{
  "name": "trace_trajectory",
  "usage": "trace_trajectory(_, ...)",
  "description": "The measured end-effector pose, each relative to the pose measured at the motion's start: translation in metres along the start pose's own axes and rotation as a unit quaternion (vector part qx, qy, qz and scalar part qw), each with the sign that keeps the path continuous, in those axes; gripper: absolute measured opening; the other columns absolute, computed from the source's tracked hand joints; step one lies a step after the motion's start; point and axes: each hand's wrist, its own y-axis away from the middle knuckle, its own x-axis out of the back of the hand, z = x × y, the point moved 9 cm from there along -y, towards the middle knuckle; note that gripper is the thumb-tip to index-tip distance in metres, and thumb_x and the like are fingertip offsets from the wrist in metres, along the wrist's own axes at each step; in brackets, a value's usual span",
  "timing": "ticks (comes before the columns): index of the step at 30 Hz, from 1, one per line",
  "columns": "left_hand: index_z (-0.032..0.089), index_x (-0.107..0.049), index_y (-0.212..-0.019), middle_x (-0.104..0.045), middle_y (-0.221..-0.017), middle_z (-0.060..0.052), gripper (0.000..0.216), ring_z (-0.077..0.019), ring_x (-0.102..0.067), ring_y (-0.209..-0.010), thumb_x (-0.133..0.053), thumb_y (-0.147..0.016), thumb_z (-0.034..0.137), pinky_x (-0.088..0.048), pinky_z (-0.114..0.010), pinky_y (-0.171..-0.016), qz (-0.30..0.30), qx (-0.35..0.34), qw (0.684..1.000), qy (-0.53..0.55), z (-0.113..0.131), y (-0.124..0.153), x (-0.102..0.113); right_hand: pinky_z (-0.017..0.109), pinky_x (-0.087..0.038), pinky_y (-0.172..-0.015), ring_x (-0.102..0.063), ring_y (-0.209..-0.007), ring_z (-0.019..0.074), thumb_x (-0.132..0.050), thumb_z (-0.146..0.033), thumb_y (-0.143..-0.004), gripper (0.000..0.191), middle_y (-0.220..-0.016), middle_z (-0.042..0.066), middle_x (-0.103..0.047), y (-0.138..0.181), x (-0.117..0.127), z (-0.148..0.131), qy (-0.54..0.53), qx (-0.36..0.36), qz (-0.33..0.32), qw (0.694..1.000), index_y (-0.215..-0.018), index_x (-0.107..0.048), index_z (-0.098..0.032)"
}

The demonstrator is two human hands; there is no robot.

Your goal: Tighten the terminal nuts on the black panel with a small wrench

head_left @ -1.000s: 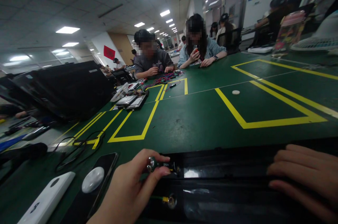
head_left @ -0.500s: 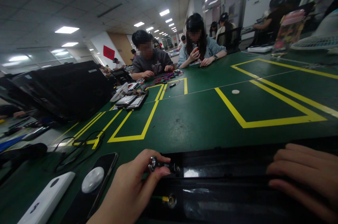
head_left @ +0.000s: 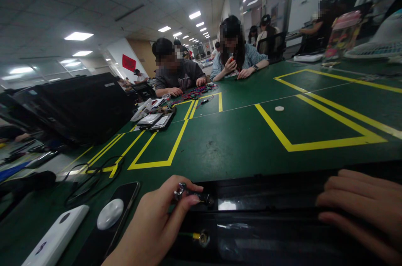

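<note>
My left hand (head_left: 155, 226) is closed in a pinch on a small dark connector with a silver end (head_left: 191, 194), at the near left corner of a long black device (head_left: 266, 216) lying across the green table's (head_left: 226, 140) near edge. A brass socket (head_left: 203, 238) sits on the device just below that connector. Resting on the right end of the black device, my right hand (head_left: 364, 211) has its fingers curled over the top edge.
A black phone (head_left: 125, 199) with a white round puck (head_left: 110, 213) and a white box (head_left: 55, 239) lie at my left. Black cables (head_left: 91, 176) and a large black case (head_left: 75, 105) are further left. Two people sit across the table with coloured wires (head_left: 196, 90). A white disc (head_left: 279, 108) lies inside yellow tape.
My left fingers have shifted slightly on the connector, its silver end tipping up a little. My right hand stays put.
</note>
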Motion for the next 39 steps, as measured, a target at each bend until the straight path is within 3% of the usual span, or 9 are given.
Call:
trace_trajectory(5, 0.027, -0.071, -0.102, -0.084, -0.093, -0.001, 0.012, -0.0197, -0.081, -0.080, -0.059, -0.100, 0.025, -0.060, -0.025, -0.062, -0.011, 0.014, 1.000, -0.011, 0.000, -0.003, -0.002, 0.028, -0.062, -0.069, -0.067, -0.085, 0.0163, -0.053, -0.051, -0.101, 0.020, -0.097, -0.005, -0.069, -0.003, 0.003, 0.005, -0.035, -0.020, 0.011, 0.999, -0.108, -0.066, -0.037)
trace_trajectory(10, 0.027, -0.071, -0.100, -0.085, -0.093, 0.000, 0.009, -0.0203, -0.082, -0.084, -0.062, -0.098, 0.024, -0.063, -0.026, -0.067, -0.047, 0.029, 0.998, -0.012, -0.002, -0.004, -0.011, 0.032, -0.058, -0.063, -0.065, -0.080, 0.0221, -0.066, -0.056, -0.093, 0.024, -0.089, 0.000, -0.069, -0.008, 0.006, 0.009, -0.087, -0.055, 0.038, 0.994, -0.104, -0.072, -0.035)
trace_trajectory(17, 0.024, -0.070, -0.085, -0.088, -0.089, -0.004, 0.005, -0.0215, -0.084, -0.081, -0.070, -0.089, 0.021, -0.067, -0.027, -0.070, 0.012, 0.101, 0.982, 0.161, -0.009, -0.016, 0.012, 0.035, -0.056, -0.063, -0.064, -0.081, 0.0268, -0.064, -0.068, -0.090, 0.037, -0.080, 0.003, -0.066, -0.007, 0.010, 0.012, -0.118, -0.078, 0.083, 0.986, -0.101, -0.074, -0.034)
trace_trajectory(24, 0.023, -0.079, -0.082, -0.086, -0.084, -0.002, 0.010, -0.0187, -0.080, -0.076, -0.073, -0.086, 0.016, -0.060, -0.026, -0.067, -0.099, 0.069, 0.985, 0.124, -0.005, -0.030, 0.001, 0.031, -0.062, -0.067, -0.068, -0.083, 0.0197, -0.058, -0.055, -0.097, 0.022, -0.093, -0.003, -0.070, -0.012, 0.011, 0.005, -0.055, -0.045, 0.049, 0.996, -0.103, -0.070, -0.037)
trace_trajectory(28, 0.024, -0.079, -0.084, -0.086, -0.085, -0.002, 0.011, -0.0187, -0.079, -0.078, -0.071, -0.088, 0.017, -0.058, -0.027, -0.069, -0.109, 0.041, 0.988, 0.097, -0.004, -0.032, 0.000, 0.030, -0.064, -0.065, -0.068, -0.080, 0.0175, -0.051, -0.052, -0.100, 0.022, -0.092, -0.004, -0.068, -0.010, 0.010, 0.002, -0.023, -0.021, 0.032, 0.999, -0.104, -0.067, -0.037)
trace_trajectory(39, 0.025, -0.078, -0.084, -0.086, -0.087, 0.002, 0.012, -0.0158, -0.079, -0.081, -0.073, -0.090, 0.015, -0.055, -0.024, -0.073, -0.121, -0.004, 0.990, 0.069, 0.001, -0.033, 0.002, 0.029, -0.064, -0.069, -0.067, -0.085, 0.0180, -0.054, -0.049, -0.100, 0.019, -0.097, -0.002, -0.067, -0.003, -0.007, 0.006, -0.007, -0.001, -0.015, 1.000, -0.109, -0.064, -0.035)
